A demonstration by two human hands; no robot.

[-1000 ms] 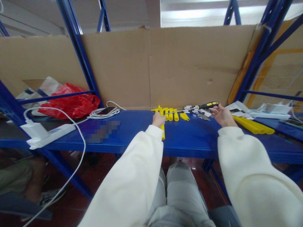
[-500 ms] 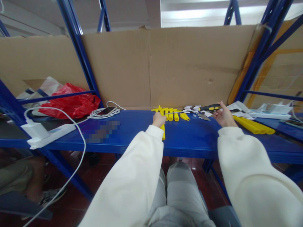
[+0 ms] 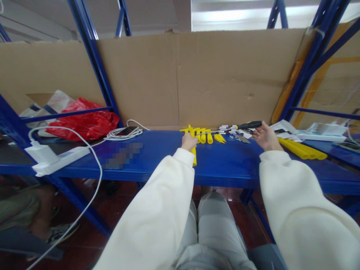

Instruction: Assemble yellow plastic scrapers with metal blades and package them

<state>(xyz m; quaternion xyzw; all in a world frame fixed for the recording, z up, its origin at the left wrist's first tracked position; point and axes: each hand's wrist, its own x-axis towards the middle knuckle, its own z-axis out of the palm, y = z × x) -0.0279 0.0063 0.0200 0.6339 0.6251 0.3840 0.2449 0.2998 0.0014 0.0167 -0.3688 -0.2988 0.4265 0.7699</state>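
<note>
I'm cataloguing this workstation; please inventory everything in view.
Screwdriver: one, black and yellow, right of centre
Gripped part: one, yellow, centre
Loose parts: several, yellow, beside it
Tubes: several, yellow, right
Small hardware: uncounted, metallic, near screwdriver
Papers: several, mostly white, back right
Plastic bag: one, red, back left
Cable coil: one, white, left
Power strip: one, white, front left
Adapter: one, white, on it
Pixelated item: one, brownish, left
Cardboard: uncounted, brown, behind
Bench: one, blue, throughout
Co-worker's shoe: one, dark, lower left
Sleeves: two, cream, foreground
Trousers: one, grey, below
Left hand: one, bare, centre
Right hand: one, bare, right
</note>
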